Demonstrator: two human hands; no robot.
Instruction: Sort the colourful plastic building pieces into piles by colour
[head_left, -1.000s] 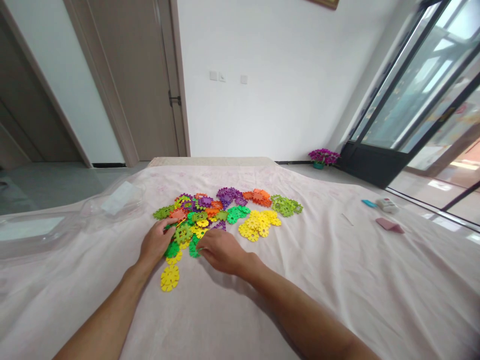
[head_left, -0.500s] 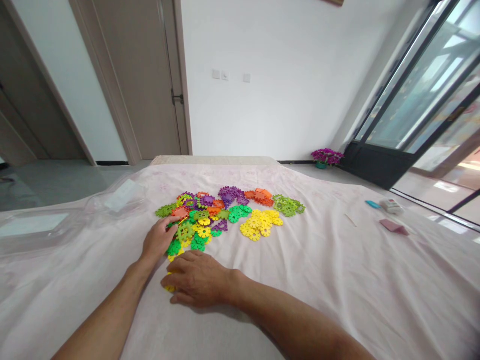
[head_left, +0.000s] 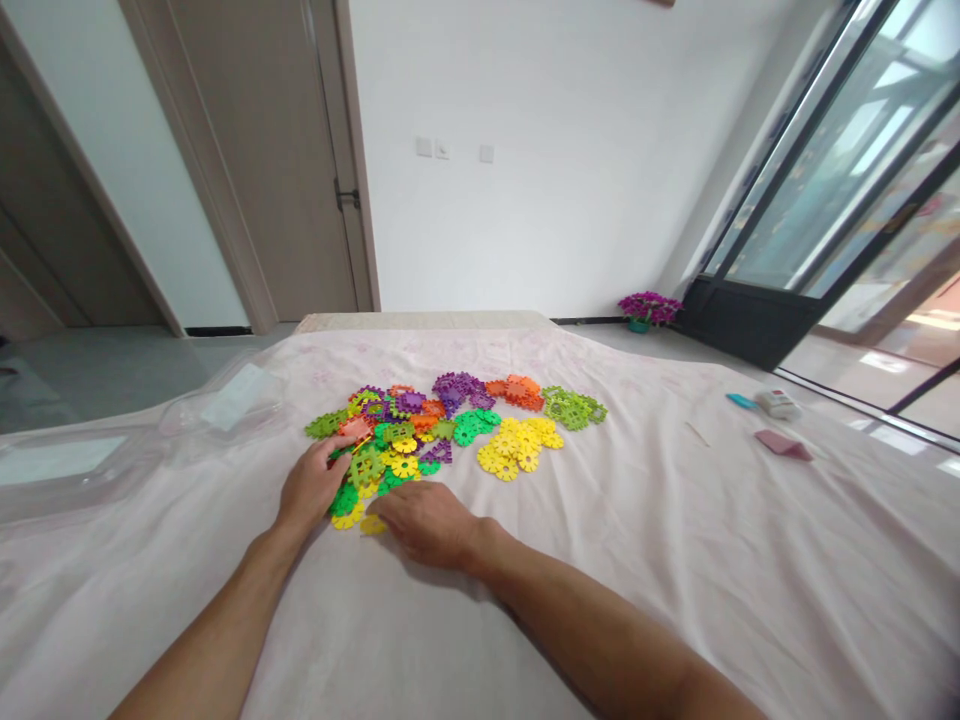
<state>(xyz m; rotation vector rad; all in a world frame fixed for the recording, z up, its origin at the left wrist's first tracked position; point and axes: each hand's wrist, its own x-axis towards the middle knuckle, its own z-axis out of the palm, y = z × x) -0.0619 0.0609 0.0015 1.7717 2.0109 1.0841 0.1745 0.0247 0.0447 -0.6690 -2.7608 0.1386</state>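
A mixed heap of flat plastic interlocking pieces [head_left: 405,465] lies on the cloth, in yellow, green, purple, orange and olive. My left hand [head_left: 311,485] rests at the heap's left edge, thumb and fingers apart, fingertips against the orange and olive pieces. Just in front of the heap, my right hand [head_left: 427,522] has its fingers curled over a yellow notched disc [head_left: 373,524], pinched at its edge. Another yellow disc [head_left: 347,516] lies left of it, below a green one. My right fingertips are partly hidden.
Right of the heap are single-colour groups: yellow discs [head_left: 517,447], green discs [head_left: 475,426], purple pieces [head_left: 459,390], orange pieces [head_left: 517,391] and olive pieces [head_left: 574,408]. Clear plastic containers [head_left: 142,455] stand left. A pink item [head_left: 784,444] and a white box [head_left: 778,404] lie right.
My right hand has moved away from me and slightly right, its fingers drawing together, and the yellow disc moved with it. My left hand has stayed nearly in place by the heap.
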